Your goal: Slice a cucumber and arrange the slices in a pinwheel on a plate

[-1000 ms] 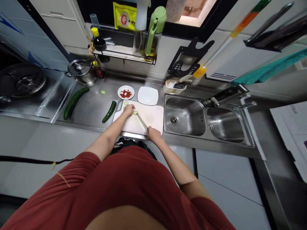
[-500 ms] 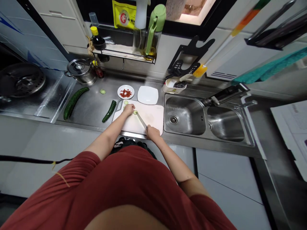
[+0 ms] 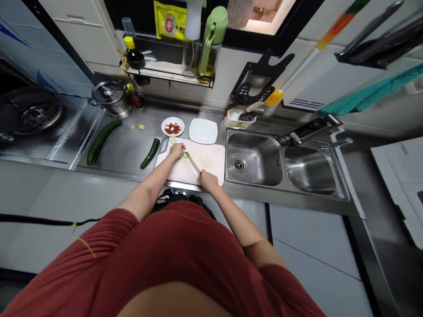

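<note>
My right hand [image 3: 208, 180] is wrapped round the handle of a kitchen knife [image 3: 194, 164], its blade pointing up and left across a white cutting board [image 3: 211, 160]. At the knife's tip lies a round cucumber slice [image 3: 186, 155]. Just left of that slice, my left hand [image 3: 178, 151] rests over the board with its fingers curled in; what they hold, if anything, is hidden. A second cucumber slice [image 3: 173, 141] sits near the board's upper left corner. Left of the board lies a shorter cucumber [image 3: 150, 153], and farther left a long whole cucumber [image 3: 103, 141].
Behind the board stand a plate of chopped red pieces [image 3: 179, 131] and a square white plate [image 3: 203, 130]. A double sink [image 3: 256, 157] adjoins on the right. A steel pot [image 3: 112, 99] is at the back left, under a shelf of bottles [image 3: 165, 67].
The right hand and knife have shifted slightly up and left. The left hand stays almost in place, and the cucumbers and plates have not moved.
</note>
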The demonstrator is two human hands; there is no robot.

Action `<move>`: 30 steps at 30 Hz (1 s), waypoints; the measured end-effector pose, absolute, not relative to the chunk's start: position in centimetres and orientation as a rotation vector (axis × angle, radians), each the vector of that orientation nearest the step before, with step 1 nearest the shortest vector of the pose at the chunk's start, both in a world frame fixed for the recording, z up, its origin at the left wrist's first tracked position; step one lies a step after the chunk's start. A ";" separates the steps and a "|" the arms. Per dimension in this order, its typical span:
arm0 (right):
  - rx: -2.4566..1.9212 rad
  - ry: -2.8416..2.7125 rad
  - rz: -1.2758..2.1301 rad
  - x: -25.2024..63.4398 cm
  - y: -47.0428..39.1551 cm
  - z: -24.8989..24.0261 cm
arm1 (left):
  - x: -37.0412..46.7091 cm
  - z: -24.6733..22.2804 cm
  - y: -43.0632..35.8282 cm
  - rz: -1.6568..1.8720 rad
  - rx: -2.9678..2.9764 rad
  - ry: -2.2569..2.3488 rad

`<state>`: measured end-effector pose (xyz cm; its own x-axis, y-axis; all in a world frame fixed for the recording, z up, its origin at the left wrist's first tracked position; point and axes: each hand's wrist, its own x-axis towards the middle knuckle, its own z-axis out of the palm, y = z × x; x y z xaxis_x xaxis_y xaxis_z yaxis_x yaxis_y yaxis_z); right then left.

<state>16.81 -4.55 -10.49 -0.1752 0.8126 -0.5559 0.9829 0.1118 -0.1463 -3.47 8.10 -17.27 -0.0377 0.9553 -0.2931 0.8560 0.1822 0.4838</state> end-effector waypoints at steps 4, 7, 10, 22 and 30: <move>1.751 2.049 -0.694 17.2 -5.0 -10.7 | -3.5 -17.4 8.0 0.255 1.709 1.912; 1.746 2.045 -0.684 17.7 -5.4 -10.8 | -3.5 -17.4 8.0 0.265 1.707 1.915; 1.742 2.049 -0.689 18.2 -5.8 -10.8 | -3.4 -17.4 8.0 0.271 1.695 1.924; 1.780 2.063 -0.667 19.3 -7.1 -10.3 | -2.7 -16.6 6.0 0.255 1.806 1.944; 2.070 1.963 -0.647 20.5 -7.0 -10.1 | -2.3 -16.4 4.1 0.291 1.927 1.907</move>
<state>20.48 -6.96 -10.15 0.0131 0.8911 -0.4536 0.9862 -0.0863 -0.1411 -2.30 4.08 -16.36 0.0415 0.9896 -0.1374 0.9036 0.0215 0.4278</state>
